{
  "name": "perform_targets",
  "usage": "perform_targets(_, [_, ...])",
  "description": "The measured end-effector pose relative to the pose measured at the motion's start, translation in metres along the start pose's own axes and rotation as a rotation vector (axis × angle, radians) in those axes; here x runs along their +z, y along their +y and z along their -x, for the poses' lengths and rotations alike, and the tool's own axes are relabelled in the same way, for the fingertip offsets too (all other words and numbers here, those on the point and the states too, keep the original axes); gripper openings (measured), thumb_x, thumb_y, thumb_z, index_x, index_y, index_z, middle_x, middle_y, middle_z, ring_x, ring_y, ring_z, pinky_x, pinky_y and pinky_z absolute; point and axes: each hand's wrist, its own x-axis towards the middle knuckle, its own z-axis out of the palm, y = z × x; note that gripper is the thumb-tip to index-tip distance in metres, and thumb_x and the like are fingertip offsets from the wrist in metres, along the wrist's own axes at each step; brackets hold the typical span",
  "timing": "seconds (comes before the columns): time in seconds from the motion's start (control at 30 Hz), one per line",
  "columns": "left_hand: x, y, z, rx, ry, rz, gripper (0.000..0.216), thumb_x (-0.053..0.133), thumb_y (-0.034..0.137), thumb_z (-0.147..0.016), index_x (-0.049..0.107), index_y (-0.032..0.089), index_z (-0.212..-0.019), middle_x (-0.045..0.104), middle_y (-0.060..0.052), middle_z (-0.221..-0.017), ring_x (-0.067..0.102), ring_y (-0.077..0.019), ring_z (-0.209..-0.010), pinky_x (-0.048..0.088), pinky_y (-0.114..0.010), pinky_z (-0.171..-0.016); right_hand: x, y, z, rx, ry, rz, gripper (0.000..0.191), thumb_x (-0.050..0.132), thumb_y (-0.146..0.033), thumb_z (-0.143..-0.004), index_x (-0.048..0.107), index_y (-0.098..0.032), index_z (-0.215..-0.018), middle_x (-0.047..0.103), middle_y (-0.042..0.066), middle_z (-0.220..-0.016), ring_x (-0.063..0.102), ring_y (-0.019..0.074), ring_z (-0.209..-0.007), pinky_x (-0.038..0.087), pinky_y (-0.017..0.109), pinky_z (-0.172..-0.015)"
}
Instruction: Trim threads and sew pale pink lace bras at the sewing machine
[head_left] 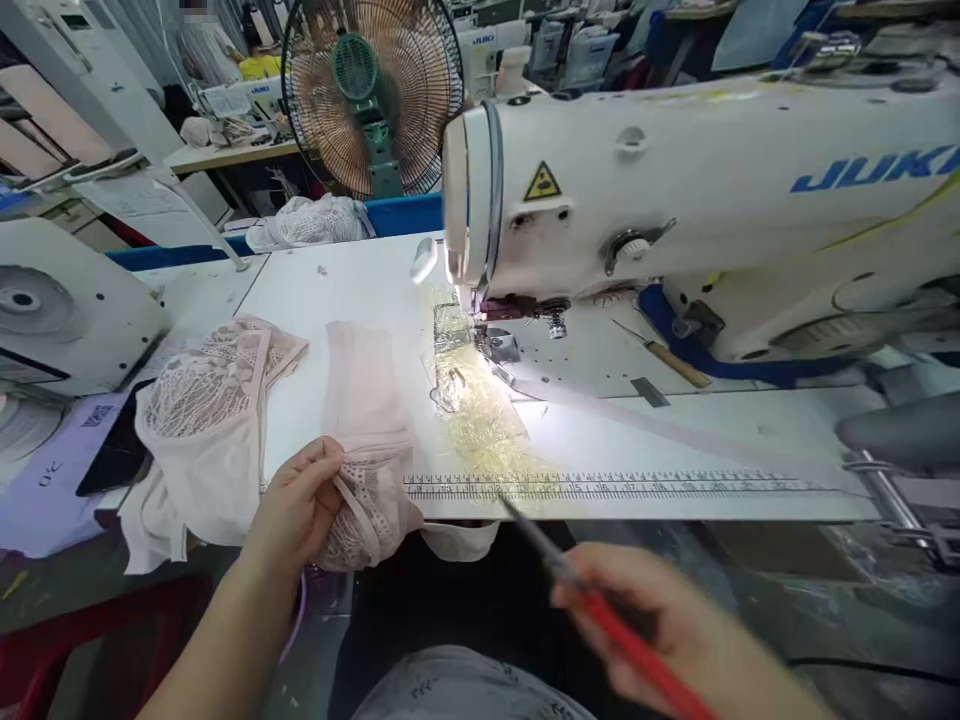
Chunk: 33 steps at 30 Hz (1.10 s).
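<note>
At the front edge of the table my left hand [300, 500] pinches a pale pink lace bra [371, 505]. The bra's smooth band lies flat away from me on the white tabletop, and a strap loop hangs over the edge. My right hand [637, 610] is closed around red-handled scissors [544, 545], slightly blurred, with their dark tips pointing toward the ruler strip [600, 487]. They are apart from the bra. Left of my left hand another pale lace bra [202, 400] lies partly over the edge.
A white sewing machine [675, 180] stands at the right, its needle area lit. Yellowish tape [487, 420] covers the table below it. A wooden-handled awl [675, 365] lies under the arm. Behind are a fan [367, 90] and a lace pile [311, 222]; a phone [112, 445] lies left.
</note>
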Motion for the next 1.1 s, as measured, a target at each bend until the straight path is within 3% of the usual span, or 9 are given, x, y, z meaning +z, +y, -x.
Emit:
perform_targets(0.07, [-0.003,0.001,-0.002,-0.009,-0.013,0.009,0.030,0.078,0.029,-0.060,0.051,0.016,-0.057,0.051,0.003,-0.051,0.046,-0.0087,-0.049,0.041,-0.018,-0.047,0.045,0.011,-0.019,-0.085,-0.206,-0.330,0.062,0.055,-0.076,-0.068,0.055,-0.019,-0.092,0.048,-0.001,-0.064,0.042,0.0102,-0.053,0.035,0.024,-0.051])
perform_targets(0.17, [-0.006,-0.001,-0.003,0.002,-0.030,0.016,0.029,0.078,0.029,-0.062,0.052,0.016,-0.058,0.053,0.003,-0.053,0.048,-0.0092,-0.052,0.042,-0.018,-0.050,0.090,0.013,-0.056,-0.096,-0.247,-0.693,0.067,0.045,-0.081,-0.071,0.050,-0.017,-0.090,0.044,-0.003,-0.064,0.042,0.0087,-0.052,0.038,0.025,-0.052])
perform_targets(0.27, [-0.007,-0.004,-0.002,0.027,-0.043,0.028,0.027,0.077,0.027,-0.063,0.054,0.015,-0.059,0.054,0.002,-0.055,0.049,-0.0092,-0.055,0.043,-0.017,-0.054,0.109,0.010,-0.077,0.006,-0.224,-0.826,0.066,0.045,-0.081,-0.071,0.050,-0.017,-0.083,0.044,-0.004,-0.056,0.042,0.0082,-0.044,0.037,0.024,-0.045])
perform_targets(0.57, [-0.008,-0.006,-0.005,0.038,-0.063,0.060,0.025,0.077,0.025,-0.064,0.055,0.015,-0.059,0.055,0.001,-0.056,0.052,-0.0103,-0.058,0.044,-0.018,-0.056,0.117,0.008,-0.079,0.152,-0.240,-0.841,0.072,0.053,-0.085,-0.057,0.052,-0.016,-0.077,0.046,-0.006,-0.048,0.042,0.0067,-0.038,0.039,0.022,-0.041])
perform_targets(1.1, [-0.013,-0.006,-0.006,0.032,-0.106,0.050,0.025,0.076,0.027,-0.069,0.055,0.015,-0.060,0.055,0.000,-0.055,0.049,-0.0100,-0.057,0.042,-0.017,-0.056,0.115,0.000,-0.075,0.236,-0.229,-0.886,0.069,0.060,-0.082,-0.053,0.051,-0.017,-0.074,0.045,-0.007,-0.049,0.042,0.0049,-0.039,0.037,0.019,-0.042])
